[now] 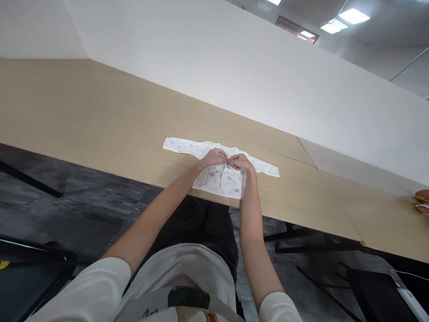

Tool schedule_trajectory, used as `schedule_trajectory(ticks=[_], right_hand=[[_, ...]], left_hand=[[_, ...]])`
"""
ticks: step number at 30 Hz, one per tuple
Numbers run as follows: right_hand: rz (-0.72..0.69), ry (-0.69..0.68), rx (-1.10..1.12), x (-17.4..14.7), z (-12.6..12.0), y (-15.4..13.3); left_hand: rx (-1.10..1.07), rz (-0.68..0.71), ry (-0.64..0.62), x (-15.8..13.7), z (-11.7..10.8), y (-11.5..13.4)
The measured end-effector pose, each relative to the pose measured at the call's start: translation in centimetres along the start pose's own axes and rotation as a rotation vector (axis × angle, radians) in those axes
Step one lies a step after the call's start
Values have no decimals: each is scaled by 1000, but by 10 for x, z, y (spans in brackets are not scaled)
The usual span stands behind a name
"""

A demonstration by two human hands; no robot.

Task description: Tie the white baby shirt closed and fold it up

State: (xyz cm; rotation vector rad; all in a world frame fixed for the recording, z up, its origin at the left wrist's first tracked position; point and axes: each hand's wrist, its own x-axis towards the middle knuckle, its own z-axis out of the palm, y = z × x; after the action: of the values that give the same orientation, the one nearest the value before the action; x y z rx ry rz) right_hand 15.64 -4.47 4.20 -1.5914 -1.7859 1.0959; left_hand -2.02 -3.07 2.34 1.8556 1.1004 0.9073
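A small white baby shirt with a faint printed pattern lies flat on a long, light wood worktop, close to the near edge. Its two sleeves are spread out to either side, one reaching far to the left, the other to the right. The front of the shirt opens down the middle, with two rounded flaps meeting at the centre.

Both bare arms reach forward from the bottom of the view. The left hand and the right hand rest on the upper chest of the shirt, almost touching each other. The fingers of each hand are drawn together, pinching the cloth where the two front flaps meet just below the neckline.

Behind the worktop stands a plain white wall. At the far right edge, part of another person's hand rests on the worktop, well apart from the shirt.
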Motion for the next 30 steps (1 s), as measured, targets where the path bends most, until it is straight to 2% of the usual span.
schedule_trajectory(ticks=[5,11,17,22,25,30], right_hand=[[3,-16,14,1,1,-3],[89,1,103,9,2,6],[178,-7,152,15,3,11],[196,50,117,8,-1,6],[234,-41,99,-2,-2,-3],[256,-272,67,-16,-4,-17]], left_hand=[[64,3,23,0,-1,0],[113,66,11,-1,-1,0],[220,133,21,0,0,-6],[385,183,37,4,-3,-11],[408,162,-55,4,-6,-9],[228,136,-300,0,-10,0]])
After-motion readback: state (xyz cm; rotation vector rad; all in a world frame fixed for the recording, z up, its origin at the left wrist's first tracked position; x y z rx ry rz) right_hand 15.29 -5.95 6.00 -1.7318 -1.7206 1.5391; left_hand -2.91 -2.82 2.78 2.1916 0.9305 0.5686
